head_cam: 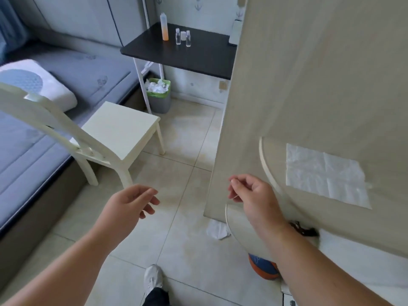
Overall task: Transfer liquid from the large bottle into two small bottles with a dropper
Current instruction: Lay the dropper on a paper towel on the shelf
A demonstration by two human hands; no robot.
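Note:
Far across the room, a large tall bottle with orange liquid in its lower part stands on a dark table. To its right stand two small clear bottles, with a small white object between them. I see no dropper. My left hand hangs over the floor with loosely curled fingers and holds nothing. My right hand is raised beside it, fingers loosely bent, also holding nothing. Both hands are far from the table.
A cream chair stands between me and the table, beside a grey-blue bed. A bin with a green liner sits under the table. A beige panel with a white tissue fills the right. A crumpled tissue and a ball lie on the floor.

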